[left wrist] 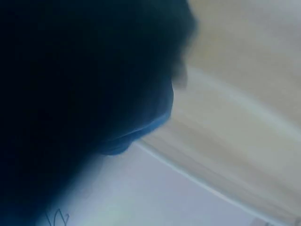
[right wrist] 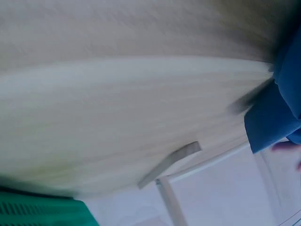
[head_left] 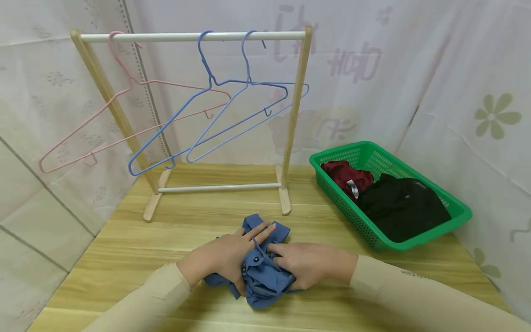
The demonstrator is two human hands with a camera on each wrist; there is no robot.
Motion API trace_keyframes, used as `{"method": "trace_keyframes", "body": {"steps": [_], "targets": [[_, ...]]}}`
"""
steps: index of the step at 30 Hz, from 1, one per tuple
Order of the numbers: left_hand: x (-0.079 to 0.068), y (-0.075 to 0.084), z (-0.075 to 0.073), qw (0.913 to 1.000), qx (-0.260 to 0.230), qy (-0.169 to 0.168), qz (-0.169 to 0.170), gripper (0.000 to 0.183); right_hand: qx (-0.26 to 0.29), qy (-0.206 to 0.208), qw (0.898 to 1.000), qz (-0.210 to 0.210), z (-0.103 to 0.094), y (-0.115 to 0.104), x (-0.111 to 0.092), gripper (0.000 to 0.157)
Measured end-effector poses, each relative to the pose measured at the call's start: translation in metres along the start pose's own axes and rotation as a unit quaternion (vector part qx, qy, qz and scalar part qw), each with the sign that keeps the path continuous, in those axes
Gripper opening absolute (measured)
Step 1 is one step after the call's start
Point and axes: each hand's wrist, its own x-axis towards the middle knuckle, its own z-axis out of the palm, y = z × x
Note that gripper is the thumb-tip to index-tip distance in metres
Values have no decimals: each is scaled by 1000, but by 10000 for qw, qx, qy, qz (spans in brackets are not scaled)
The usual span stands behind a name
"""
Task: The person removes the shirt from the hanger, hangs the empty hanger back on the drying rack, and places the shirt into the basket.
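A crumpled blue shirt (head_left: 265, 276) with a dark button lies on the wooden table between both hands. My left hand (head_left: 226, 258) rests over its left side, fingers straight and spread across the cloth, thumb pointing down toward the near edge. From the right, my right hand (head_left: 304, 263) grips the bunched fabric, its fingers curled into the folds. In the right wrist view, part of the blue shirt (right wrist: 270, 117) shows at the right edge. The left wrist view is mostly dark, with a strip of the blue shirt (left wrist: 150, 125) showing.
Behind the shirt stands a wooden rack with a white rail (head_left: 166, 37). A pink hanger (head_left: 87, 120) and two blue hangers (head_left: 174, 117) hang from it. At the right, a green basket (head_left: 415, 246) holds a dark red garment (head_left: 344, 175) and a black garment (head_left: 402, 207).
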Motion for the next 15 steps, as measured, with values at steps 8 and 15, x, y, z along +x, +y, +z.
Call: {"method": "trace_keyframes", "body": {"steps": [8, 15], "targets": [[15, 1, -4, 9951, 819, -449, 330, 129, 61, -344, 9973, 644, -6, -13, -3, 82], [8, 13, 0, 9987, 493, 110, 26, 106, 636, -15, 9630, 2620, -24, -51, -4, 107]]}}
